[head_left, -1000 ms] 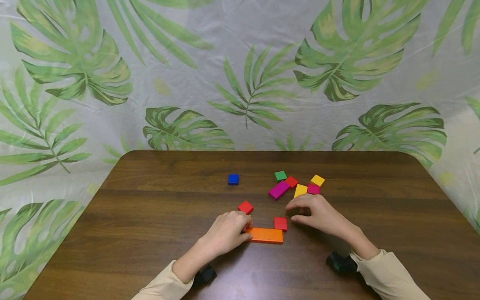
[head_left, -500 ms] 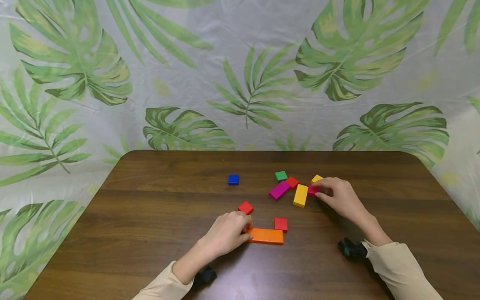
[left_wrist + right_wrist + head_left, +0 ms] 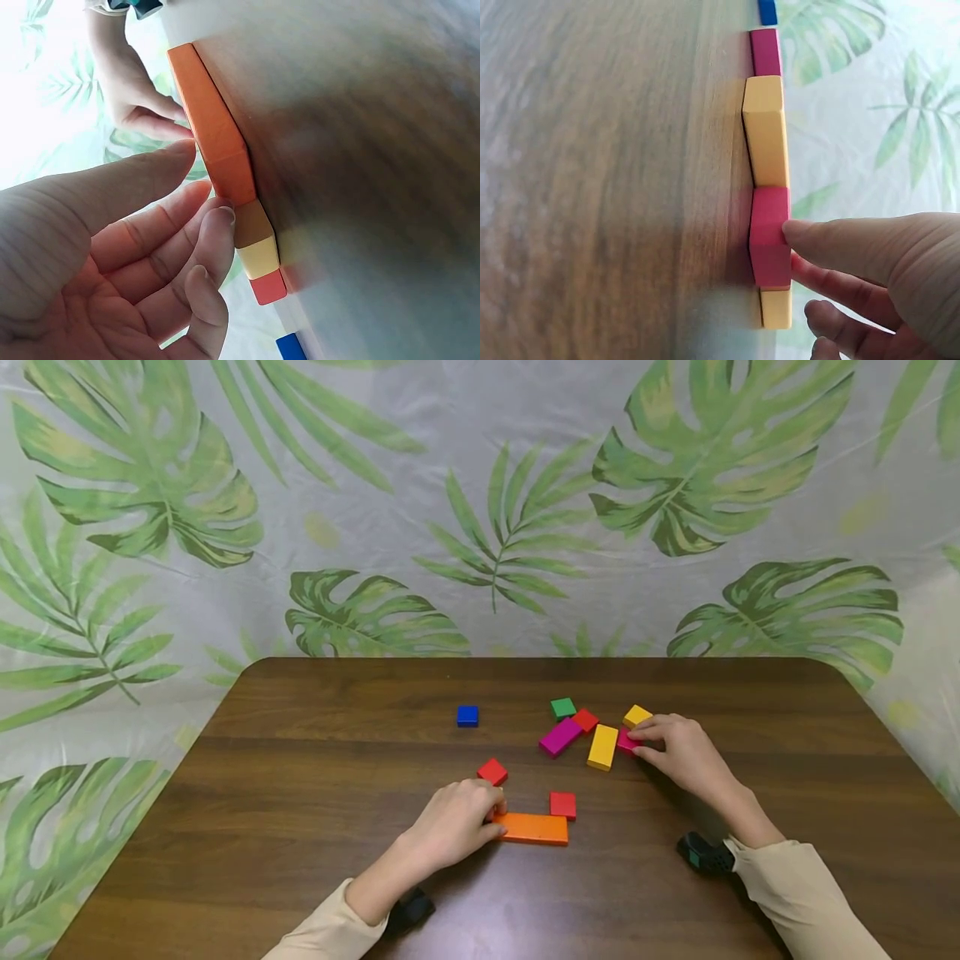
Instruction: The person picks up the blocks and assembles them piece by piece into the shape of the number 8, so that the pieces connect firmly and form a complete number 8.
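Note:
An orange rectangular block [image 3: 534, 829] lies flat in the head view. My left hand [image 3: 450, 827] holds its left end between thumb and fingers, covering that end. In the left wrist view, the thumb rests along the block's edge, and a brownish-yellow block [image 3: 256, 236] shows just past the orange end. Farther right, my right hand [image 3: 686, 758] pinches a small pink block [image 3: 770, 236], thumb on its near side. On either side of the pink block are a longer yellow block [image 3: 602, 747] and a small yellow block [image 3: 637, 717].
One red block [image 3: 562, 806] sits against the orange block's far side; another red block [image 3: 492, 771] lies beyond my left hand. Behind are a purple block [image 3: 561, 738], a third red block [image 3: 585, 720], a green block [image 3: 563, 708] and a blue block [image 3: 468, 717] on the wooden table [image 3: 300, 760].
My right hand has moved right and away from me, from beside the longer yellow block to the pink block, and now grips it. My left hand stays at the orange block.

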A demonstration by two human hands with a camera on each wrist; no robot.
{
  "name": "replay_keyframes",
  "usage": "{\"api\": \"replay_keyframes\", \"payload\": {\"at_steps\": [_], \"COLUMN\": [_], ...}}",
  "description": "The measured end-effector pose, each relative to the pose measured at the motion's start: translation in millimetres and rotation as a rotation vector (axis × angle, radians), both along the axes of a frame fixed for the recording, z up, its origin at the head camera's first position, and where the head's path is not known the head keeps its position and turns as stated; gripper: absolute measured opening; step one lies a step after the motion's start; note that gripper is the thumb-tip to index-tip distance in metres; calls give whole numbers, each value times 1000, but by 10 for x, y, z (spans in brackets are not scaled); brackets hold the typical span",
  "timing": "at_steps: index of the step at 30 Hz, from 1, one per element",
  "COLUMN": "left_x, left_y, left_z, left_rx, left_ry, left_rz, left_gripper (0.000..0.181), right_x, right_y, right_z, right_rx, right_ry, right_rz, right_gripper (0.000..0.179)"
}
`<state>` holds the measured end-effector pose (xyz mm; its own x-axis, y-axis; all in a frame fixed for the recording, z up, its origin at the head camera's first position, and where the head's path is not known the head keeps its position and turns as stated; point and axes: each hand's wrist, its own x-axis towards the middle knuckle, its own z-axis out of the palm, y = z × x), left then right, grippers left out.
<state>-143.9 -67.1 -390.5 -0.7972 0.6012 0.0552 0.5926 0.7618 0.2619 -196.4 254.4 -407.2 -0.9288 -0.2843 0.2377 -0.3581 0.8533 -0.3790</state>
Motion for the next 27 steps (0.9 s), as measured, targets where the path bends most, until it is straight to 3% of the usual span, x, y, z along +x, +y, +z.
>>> {"api": "replay_keyframes", "payload": {"at_steps": [12,27], "left_x": [-4,1], "left_y": [-1,-2], "left_z": [-5,-7], "left_rx": [4,12], "left_ry": [-10,-11], "left_rz": [5,6], "left_gripper": [13,13], "right_x": [86,376], "right_y": [15,-20], "right_z": [43,107], "right_rx": [15,89], "right_ry": [-66,-64], "right_rz": [-12,60], "right_gripper": [21,21]}}
